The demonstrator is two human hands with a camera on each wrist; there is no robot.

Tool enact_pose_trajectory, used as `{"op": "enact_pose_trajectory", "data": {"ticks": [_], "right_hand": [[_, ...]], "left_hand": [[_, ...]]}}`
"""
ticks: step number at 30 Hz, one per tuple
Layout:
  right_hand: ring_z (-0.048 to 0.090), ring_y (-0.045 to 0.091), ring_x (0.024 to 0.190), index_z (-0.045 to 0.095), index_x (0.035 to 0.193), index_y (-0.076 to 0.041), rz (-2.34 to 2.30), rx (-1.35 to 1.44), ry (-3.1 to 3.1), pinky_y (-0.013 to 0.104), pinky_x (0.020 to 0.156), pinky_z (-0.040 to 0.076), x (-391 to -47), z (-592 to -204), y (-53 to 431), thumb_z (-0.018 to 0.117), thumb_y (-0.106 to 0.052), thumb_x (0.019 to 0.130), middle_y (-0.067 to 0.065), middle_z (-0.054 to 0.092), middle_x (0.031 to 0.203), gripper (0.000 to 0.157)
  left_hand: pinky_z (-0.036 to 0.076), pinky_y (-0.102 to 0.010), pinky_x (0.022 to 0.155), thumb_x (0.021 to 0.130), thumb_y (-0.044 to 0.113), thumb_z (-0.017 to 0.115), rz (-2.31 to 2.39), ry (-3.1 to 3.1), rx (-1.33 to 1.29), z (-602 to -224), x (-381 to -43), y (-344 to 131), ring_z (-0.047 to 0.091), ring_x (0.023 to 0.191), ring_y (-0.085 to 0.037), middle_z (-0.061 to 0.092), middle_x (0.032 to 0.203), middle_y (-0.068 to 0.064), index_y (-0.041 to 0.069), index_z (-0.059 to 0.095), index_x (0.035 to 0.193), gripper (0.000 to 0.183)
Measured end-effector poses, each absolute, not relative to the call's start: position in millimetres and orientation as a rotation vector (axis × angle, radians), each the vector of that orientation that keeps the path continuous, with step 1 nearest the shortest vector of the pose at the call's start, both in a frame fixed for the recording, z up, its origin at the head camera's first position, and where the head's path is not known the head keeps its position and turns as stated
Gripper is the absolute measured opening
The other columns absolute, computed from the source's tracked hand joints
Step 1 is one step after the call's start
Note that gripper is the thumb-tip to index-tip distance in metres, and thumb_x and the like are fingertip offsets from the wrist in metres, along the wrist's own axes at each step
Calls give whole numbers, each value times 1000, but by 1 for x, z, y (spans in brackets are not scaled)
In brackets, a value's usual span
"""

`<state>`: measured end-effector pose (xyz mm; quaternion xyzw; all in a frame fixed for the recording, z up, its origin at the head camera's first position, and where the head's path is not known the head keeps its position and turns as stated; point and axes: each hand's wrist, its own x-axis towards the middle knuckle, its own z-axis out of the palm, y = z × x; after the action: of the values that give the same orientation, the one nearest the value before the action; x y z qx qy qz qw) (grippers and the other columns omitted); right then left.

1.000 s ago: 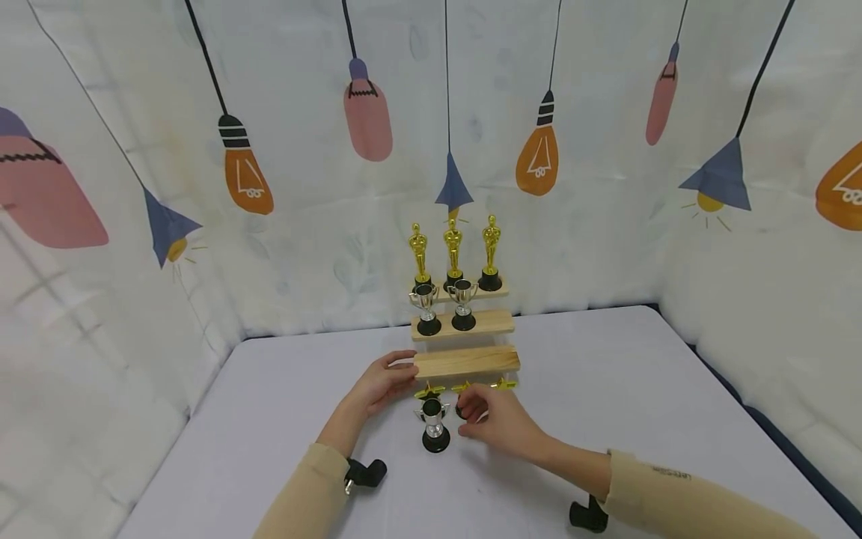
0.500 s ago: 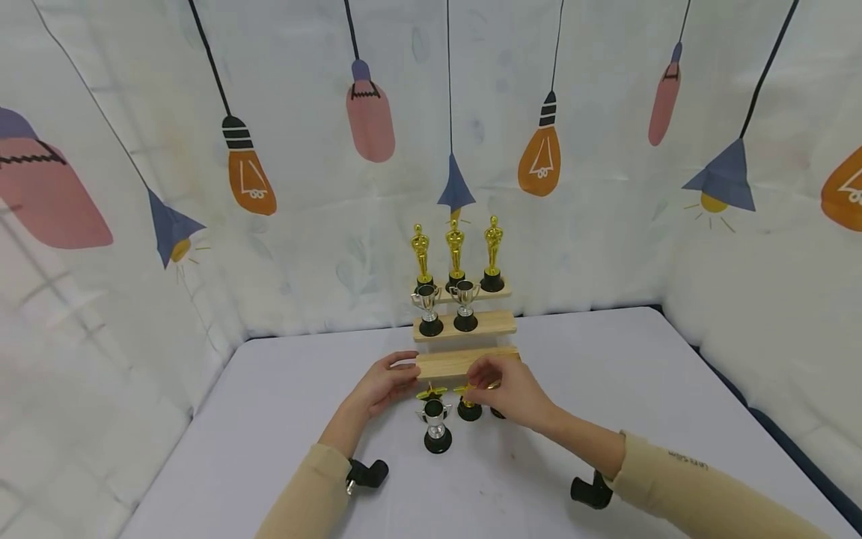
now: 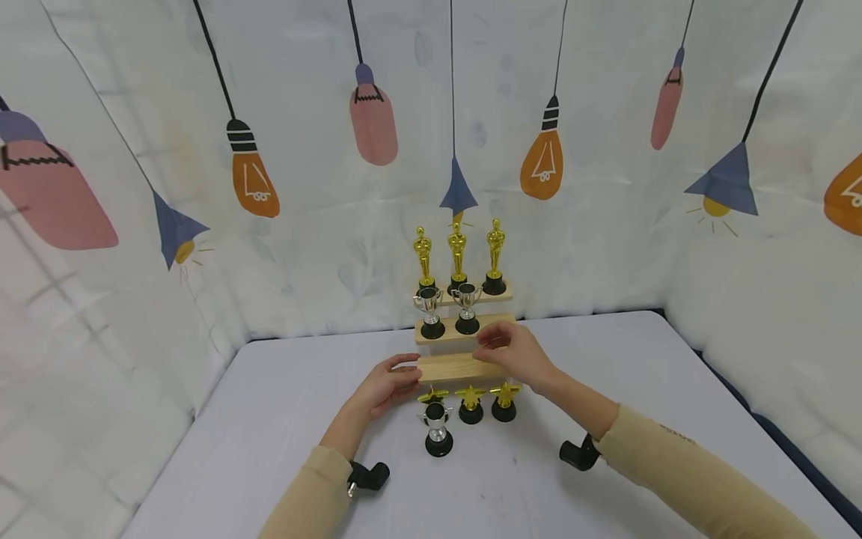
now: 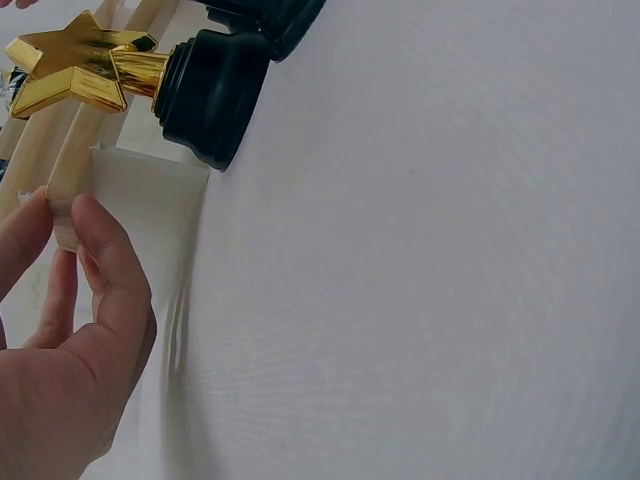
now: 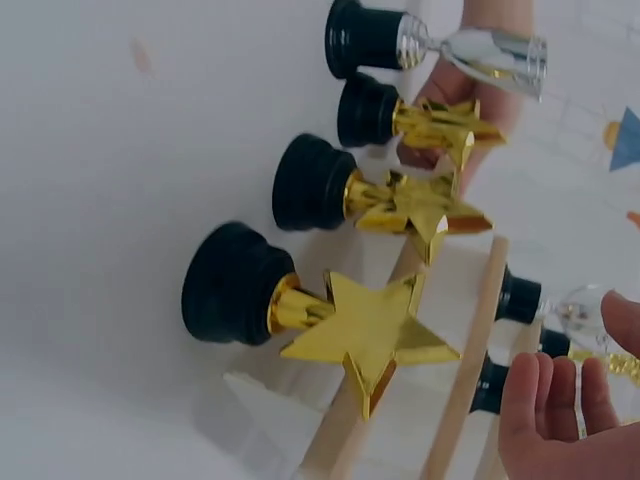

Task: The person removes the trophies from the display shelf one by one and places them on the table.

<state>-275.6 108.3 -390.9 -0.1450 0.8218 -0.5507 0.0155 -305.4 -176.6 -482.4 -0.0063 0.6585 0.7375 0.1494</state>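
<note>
Fingers (image 4: 118, 258) of left hand (image 3: 382, 388) pinch lowest shelf (image 3: 447, 367) at its left end. Right hand (image 3: 521, 355) hovers near that shelf's right end, fingers loosely bent, nothing in them. Three gold star trophies (image 3: 471, 403) stand on table (image 3: 269, 419) before shelf's front edge; lone silver cup (image 3: 438, 433) nearer, before leftmost star. Middle shelf (image 3: 450, 335) carries two silver cups (image 3: 467, 303); top shelf (image 3: 498, 299), three gold figures (image 3: 458, 251).

White table (image 3: 606, 389) bearing wooden rack (image 3: 444, 368), 3 star trophies (image 3: 471, 400), 1 cup (image 3: 438, 428)
</note>
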Motion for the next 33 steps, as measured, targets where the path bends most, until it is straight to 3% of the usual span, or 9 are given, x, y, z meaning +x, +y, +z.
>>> {"op": "enact_pose_trajectory", "data": {"ticks": [11,24,33], "right_hand": [[62,27,107,64,125,4,-1824,-372,2499,38,92,53,-306,-385,109,78,-13,93,14,67,116,38],[58,32,116,64,127,4,-1869,-239,2534,43,98,51,-327,-393,100,77,-12,94,22,61,130,39],[61,33,114,67,126,1,-1847,-222,2570,45,97,53,-335,-399,91,79,-12,92,16,66,122,38]], "left_hand": [[58,-31,86,97,2,69,2125,1893,0,-485,-305,-177,65,100,-19,61,127,-20,-5,48,146,54],[58,-32,87,96,3,70,2129,1902,4,-484,-305,-178,65,102,-22,61,128,-22,-4,48,145,54],[58,-31,86,96,4,70,2128,1890,29,-484,-304,-179,66,102,-21,61,128,-21,-5,46,147,57]]}}
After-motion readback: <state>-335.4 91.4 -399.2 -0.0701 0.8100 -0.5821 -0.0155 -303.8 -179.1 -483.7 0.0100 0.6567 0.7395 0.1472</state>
